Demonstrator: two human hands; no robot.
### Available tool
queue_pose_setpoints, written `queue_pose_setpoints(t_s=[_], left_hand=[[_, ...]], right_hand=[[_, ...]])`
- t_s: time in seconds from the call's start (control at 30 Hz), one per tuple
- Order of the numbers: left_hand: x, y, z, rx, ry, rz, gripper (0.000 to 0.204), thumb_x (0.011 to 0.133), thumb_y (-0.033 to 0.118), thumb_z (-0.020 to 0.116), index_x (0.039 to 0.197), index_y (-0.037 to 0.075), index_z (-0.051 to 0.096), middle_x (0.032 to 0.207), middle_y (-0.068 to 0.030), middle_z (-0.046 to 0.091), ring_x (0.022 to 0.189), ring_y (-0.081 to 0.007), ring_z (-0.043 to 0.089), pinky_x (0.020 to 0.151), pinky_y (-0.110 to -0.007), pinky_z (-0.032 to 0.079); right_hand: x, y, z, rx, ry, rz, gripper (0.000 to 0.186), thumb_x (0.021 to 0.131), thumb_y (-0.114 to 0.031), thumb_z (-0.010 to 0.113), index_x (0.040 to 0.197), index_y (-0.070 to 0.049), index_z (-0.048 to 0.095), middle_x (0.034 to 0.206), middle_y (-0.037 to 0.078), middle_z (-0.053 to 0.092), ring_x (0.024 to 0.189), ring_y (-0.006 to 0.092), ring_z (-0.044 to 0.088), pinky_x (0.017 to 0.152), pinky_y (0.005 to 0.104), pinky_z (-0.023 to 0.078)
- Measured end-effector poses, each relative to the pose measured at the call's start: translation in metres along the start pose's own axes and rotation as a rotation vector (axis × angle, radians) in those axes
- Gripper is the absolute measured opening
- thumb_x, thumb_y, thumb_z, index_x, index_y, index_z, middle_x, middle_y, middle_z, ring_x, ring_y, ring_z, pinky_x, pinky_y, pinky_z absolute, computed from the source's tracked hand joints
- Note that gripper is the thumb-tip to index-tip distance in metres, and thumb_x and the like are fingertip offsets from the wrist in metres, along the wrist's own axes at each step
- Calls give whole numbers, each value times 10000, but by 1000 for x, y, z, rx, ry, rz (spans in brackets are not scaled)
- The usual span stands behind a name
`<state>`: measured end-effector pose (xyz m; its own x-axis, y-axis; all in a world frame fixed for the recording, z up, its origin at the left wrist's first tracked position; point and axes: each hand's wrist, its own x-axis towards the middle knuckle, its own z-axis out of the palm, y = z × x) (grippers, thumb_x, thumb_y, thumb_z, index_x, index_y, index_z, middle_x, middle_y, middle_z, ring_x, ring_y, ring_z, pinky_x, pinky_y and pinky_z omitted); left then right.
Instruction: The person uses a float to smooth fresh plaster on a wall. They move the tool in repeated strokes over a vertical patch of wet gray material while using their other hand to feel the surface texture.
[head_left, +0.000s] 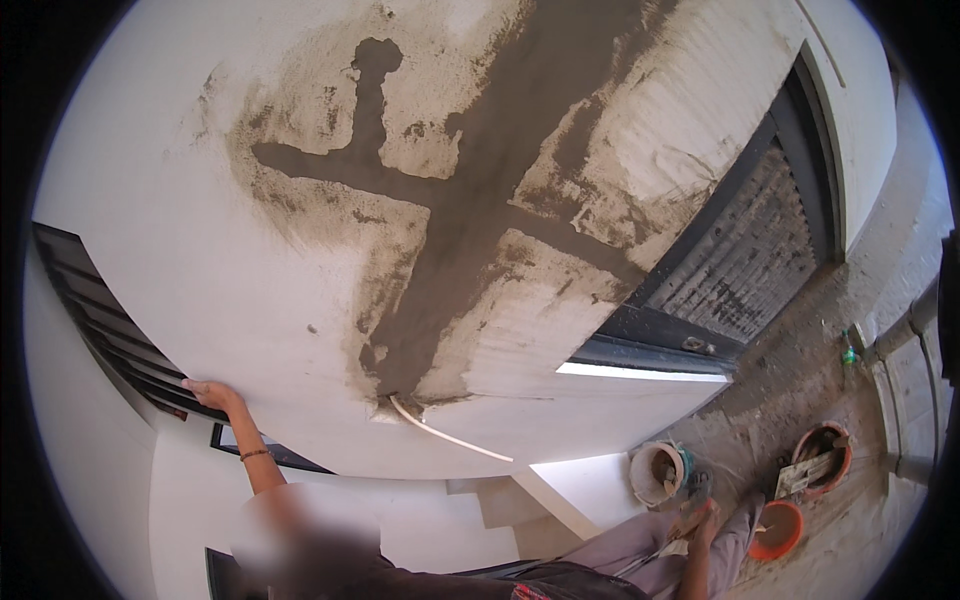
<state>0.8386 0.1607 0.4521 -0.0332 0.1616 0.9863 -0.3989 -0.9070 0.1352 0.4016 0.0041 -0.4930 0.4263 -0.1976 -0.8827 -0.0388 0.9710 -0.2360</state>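
My left hand (207, 393), with a band around the wrist, reaches up to the edge of a dark slatted window opening (110, 320). Its fingers hook at that edge, partly hidden. Low at the lower right, my right hand (706, 524) hangs beside my trouser legs (625, 545); its fingers are too small to make out. Fresh dark grey mortar (465, 200) fills a wide band with side branches across the white wall (300, 300). From the band's lower end sticks out a thin pale conduit (450, 437).
On the dirty floor are a pale bucket (656, 474), an orange basin (776, 531) and a reddish tub (829, 446) with a flat board (803, 474) across it. A dark door (745, 240) stands at the right. Steps (505, 515) and a railing (905, 325) also show.
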Motion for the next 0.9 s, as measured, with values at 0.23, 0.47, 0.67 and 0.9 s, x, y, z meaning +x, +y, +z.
queue_pose_setpoints(t_s=[0.23, 0.47, 0.67, 0.9], left_hand=[[6, -30, -1, 56, -33, 110, 748, 1067, 472, 303, 1346, -213, 413, 1386, -420, 430, 1254, -479, 497, 1079, -439, 395], [-10, -27, 0, -85, -106, 65, 738, 1068, 464, 310, 1398, -194, 351, 1461, -380, 371, 1327, -446, 442, 1132, -428, 357], [-17, -4, -3, -187, -138, 98, 747, 1064, 490, 298, 1393, -178, 364, 1450, -350, 400, 1282, -419, 480, 1115, -439, 387], [-32, 14, -12, -243, -150, 34, 831, 1036, 588, 265, 1374, -160, 391, 1409, -325, 438, 1245, -404, 495, 1066, -452, 442]], right_hand=[[12, 0, 2, -189, 128, -242, 546, 975, -453, 566, 1287, -4, 571, 1219, 131, 618, 1072, 253, 619, 901, 341, 486], [-64, -287, 233, -436, 51, -1181, 406, 1006, -151, 465, 1379, -22, 560, 1418, 195, 543, 1368, 279, 468, 1143, 365, 326], [-135, -492, 420, -241, 179, -1993, 495, 963, 15, 441, 1447, -83, 488, 1510, 140, 451, 1426, 309, 382, 1163, 433, 305], [-175, -339, 534, -261, -197, -2166, 612, 880, 5, 479, 1478, -112, 418, 1553, 140, 377, 1454, 322, 324, 1201, 516, 182]])
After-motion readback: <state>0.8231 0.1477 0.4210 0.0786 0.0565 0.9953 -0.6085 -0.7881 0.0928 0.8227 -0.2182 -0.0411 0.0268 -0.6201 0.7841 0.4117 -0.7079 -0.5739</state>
